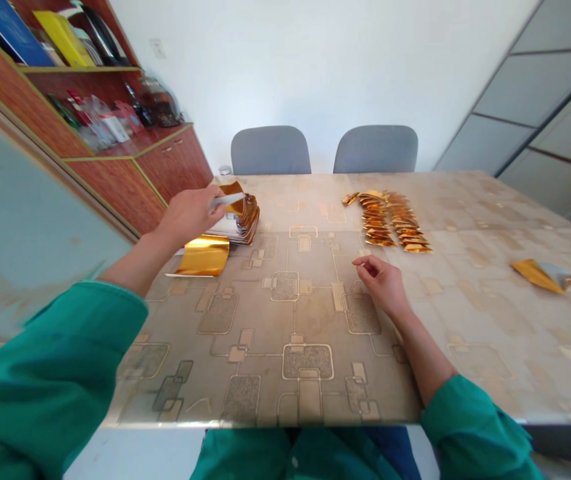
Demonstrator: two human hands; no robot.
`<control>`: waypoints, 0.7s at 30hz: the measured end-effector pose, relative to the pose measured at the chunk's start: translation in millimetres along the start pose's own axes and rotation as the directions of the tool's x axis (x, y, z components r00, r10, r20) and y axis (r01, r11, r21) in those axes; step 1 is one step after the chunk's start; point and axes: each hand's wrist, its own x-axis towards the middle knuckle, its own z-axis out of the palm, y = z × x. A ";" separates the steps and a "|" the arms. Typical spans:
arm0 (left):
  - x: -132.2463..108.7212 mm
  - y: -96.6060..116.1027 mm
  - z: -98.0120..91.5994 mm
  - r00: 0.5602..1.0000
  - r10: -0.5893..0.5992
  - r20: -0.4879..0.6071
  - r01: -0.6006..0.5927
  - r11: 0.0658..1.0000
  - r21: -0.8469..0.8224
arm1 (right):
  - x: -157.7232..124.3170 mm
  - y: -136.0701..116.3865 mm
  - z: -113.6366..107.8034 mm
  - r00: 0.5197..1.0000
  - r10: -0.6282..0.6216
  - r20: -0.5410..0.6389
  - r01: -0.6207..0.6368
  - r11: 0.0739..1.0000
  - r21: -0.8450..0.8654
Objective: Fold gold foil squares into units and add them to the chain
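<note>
At the left of the table, my left hand (192,212) pinches a sheet of gold foil paper (229,199) whose pale side shows as a narrow strip. It is over a stack of foil paper (248,223) with curled, ragged edges. Just in front of that stack lies a loose, slightly curled gold sheet (204,256). My right hand (382,283) hovers low over the middle right of the table, fingers curled together, with nothing visible in them. Beyond it, folded gold foil pieces stand in two overlapping rows (378,223) (408,223).
A patterned cloth covers the table (270,320). One folded gold and silver piece (542,275) lies at far right. Two grey chairs (271,150) (376,148) stand behind the table. A wooden cabinet (180,160) with bottles and bags is at back left.
</note>
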 end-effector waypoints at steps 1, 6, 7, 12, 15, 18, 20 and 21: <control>-7.7 13.5 3.1 1.000 0.028 0.000 -0.028 0.999 -0.034 | 0.0 -1.1 -0.2 1.000 0.009 0.024 -0.009 1.000 0.020; -64.9 97.1 33.8 0.969 0.206 -0.136 -0.242 0.899 -0.364 | -0.6 -9.9 -2.8 0.978 0.051 0.204 -0.086 0.982 0.166; -76.6 113.4 39.8 0.949 0.260 -0.178 -0.312 0.855 -0.414 | -0.9 -11.6 -3.5 0.967 0.055 0.250 -0.106 0.975 0.194; -113.6 170.7 57.8 0.804 0.480 -0.351 -0.592 0.700 -0.399 | -3.1 -14.5 -3.9 0.896 0.078 0.438 -0.226 0.927 0.298; -121.9 185.9 62.7 0.701 0.536 -0.469 -0.700 0.645 -0.308 | -3.6 -10.8 0.4 0.889 0.082 0.451 -0.250 0.911 0.327; -125.9 192.3 67.5 0.665 0.584 -0.464 -0.734 0.624 -0.267 | -3.9 -5.5 6.7 0.884 0.060 0.464 -0.268 0.878 0.398; -127.2 193.4 71.2 0.673 0.600 -0.432 -0.734 0.613 -0.293 | -4.0 -2.9 10.0 0.899 0.040 0.437 -0.245 0.871 0.425; -127.5 193.2 73.0 0.685 0.601 -0.412 -0.727 0.603 -0.329 | -4.1 -2.3 10.8 0.912 0.035 0.408 -0.226 0.874 0.430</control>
